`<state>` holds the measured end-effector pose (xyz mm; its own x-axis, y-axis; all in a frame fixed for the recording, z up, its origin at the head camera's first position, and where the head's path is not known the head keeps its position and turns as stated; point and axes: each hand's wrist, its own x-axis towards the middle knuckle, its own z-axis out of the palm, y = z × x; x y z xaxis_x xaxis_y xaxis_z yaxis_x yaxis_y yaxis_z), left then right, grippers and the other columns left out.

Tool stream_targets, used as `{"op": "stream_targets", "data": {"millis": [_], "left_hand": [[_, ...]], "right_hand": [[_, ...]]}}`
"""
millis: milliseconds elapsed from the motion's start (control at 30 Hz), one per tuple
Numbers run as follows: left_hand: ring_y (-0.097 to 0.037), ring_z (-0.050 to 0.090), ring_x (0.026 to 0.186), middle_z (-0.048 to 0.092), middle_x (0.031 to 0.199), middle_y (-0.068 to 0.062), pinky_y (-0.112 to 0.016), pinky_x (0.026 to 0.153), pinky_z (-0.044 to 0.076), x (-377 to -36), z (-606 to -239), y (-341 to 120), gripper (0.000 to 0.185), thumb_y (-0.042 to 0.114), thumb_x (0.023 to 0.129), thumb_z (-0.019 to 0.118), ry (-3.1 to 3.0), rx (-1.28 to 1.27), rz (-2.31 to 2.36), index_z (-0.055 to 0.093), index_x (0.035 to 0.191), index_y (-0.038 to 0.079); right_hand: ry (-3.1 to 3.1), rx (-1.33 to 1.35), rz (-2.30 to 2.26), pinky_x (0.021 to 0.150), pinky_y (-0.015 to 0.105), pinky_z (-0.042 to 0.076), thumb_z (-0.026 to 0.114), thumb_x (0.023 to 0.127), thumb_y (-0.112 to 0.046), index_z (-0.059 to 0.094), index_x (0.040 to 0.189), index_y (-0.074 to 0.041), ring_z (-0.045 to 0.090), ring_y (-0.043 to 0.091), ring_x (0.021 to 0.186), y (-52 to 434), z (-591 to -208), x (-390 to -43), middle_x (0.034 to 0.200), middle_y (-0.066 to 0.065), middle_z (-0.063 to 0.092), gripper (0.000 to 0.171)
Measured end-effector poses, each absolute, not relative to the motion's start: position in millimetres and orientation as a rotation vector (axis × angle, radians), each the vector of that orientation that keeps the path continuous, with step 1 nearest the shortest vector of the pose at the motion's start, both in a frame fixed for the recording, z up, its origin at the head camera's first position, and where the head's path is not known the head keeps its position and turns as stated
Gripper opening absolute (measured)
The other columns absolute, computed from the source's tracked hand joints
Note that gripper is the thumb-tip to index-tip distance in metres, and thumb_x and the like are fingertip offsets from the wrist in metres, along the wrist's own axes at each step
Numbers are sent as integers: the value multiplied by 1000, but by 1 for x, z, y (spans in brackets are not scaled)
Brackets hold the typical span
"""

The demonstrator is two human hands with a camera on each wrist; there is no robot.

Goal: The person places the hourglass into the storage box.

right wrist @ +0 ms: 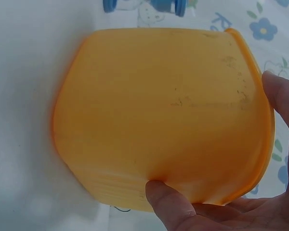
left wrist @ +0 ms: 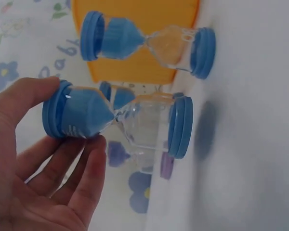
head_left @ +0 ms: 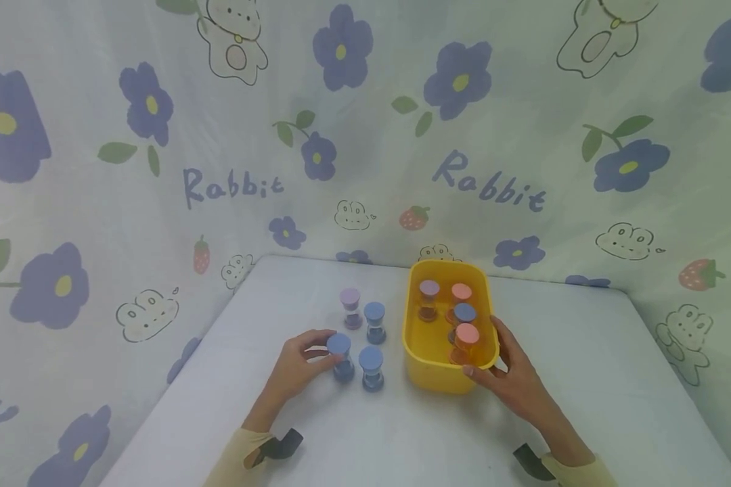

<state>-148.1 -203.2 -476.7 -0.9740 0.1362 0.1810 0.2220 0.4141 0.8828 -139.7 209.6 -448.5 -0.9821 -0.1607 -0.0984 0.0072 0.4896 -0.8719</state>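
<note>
left hand (head_left: 301,368) pinched blue timer (left wrist: 89,113) just above the table (head_left: 353,439) | right hand (head_left: 520,385) held yellow box (head_left: 438,377) | four timers (head_left: 467,334) stood inside

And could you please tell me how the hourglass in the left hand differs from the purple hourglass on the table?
The held hourglass has blue caps and sand; the purple hourglass has purple ones. The left hand grips the held hourglass, apparently off the table, while the purple hourglass stands on it untouched. The held hourglass is nearer the head camera; the purple hourglass is farther back. Both have a cap at each end and a narrow waist.
</note>
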Motion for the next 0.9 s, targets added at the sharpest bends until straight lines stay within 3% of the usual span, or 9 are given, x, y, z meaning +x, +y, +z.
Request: {"op": "stream_targets", "data": {"millis": [233,533,900], "left_hand": [[-6,66,114,71,127,-10,-49,101,59,-153,-461,-205,45,19,88,83,-2472,-378,-1643,68,130,11],[-1,66,112,70,126,-17,-24,96,60,-163,-430,-194,42,6,89,80,-2308,-461,-1673,67,129,4],[-6,67,112,68,122,-23,-24,96,60,-175,-397,-174,41,-3,89,76,-2172,-574,-1735,66,129,-2]], "right_hand": [[2571,-140,-1499,111,54,45,80,88,-46,5,167,-27,21,47,158,210,-449,-139,176,12,10,111],[2568,-112,-1481,112,53,44,80,87,-50,3,167,-27,19,47,158,209,-448,-138,176,11,8,114],[2559,-95,-1476,113,53,43,80,88,-47,3,167,-27,18,46,159,208,-446,-138,176,12,8,113]]}}
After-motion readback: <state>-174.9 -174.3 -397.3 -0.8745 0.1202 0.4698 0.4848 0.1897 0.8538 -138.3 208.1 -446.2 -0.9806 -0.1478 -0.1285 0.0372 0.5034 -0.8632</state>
